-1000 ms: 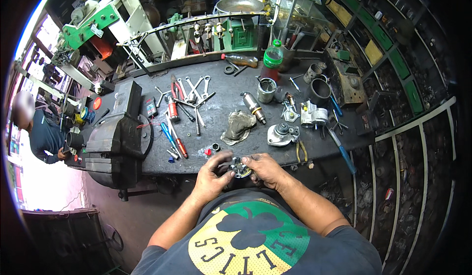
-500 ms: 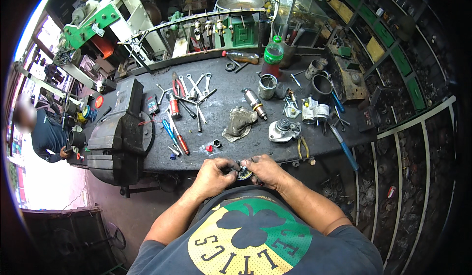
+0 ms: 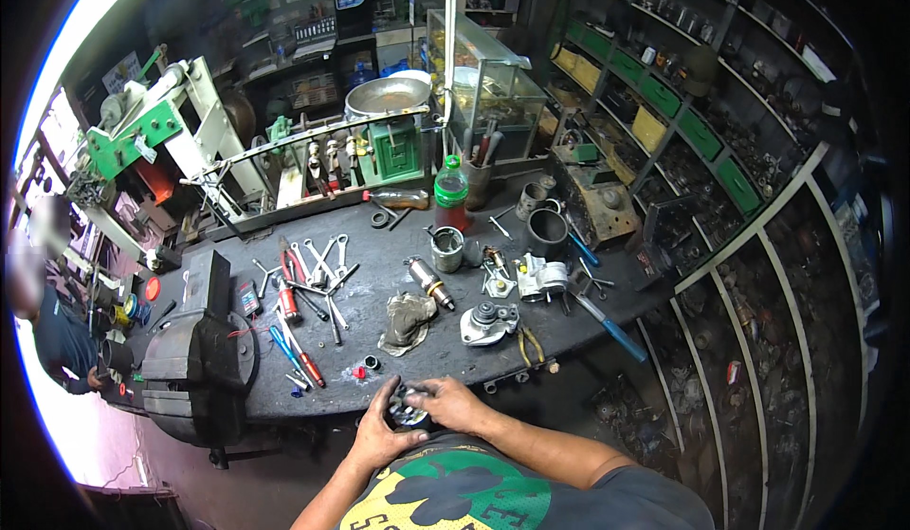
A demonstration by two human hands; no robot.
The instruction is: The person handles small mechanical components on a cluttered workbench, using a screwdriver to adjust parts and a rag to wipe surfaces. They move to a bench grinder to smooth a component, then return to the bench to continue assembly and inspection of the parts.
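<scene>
Close to my body, just off the bench's front edge, a small round metal part [image 3: 409,414] with silvery and dark pieces is between my hands. My left hand [image 3: 379,432] cups it from the left side, thumb and fingers around its rim. Over its right and upper side lie the bent fingers of my right hand [image 3: 447,403]; my hand hides part of it. On the bench just beyond are a red cap [image 3: 359,373] and a dark socket [image 3: 372,362]. A dirty rag [image 3: 408,323] lies farther back, beside a copper-banded motor armature [image 3: 429,283].
A large bench vise [image 3: 194,359] stands at the left. Wrenches [image 3: 322,263], screwdrivers [image 3: 301,355], pliers [image 3: 531,346] and a grey metal housing [image 3: 488,323] lie on the dark bench. Behind them stands a bottle of red liquid [image 3: 451,198]. A co-worker [image 3: 62,331] is at far left.
The view has tilted up and turned right, so the bench sits lower and farther left. My left hand's fingers have opened out around the round part, and my right hand has moved over it.
</scene>
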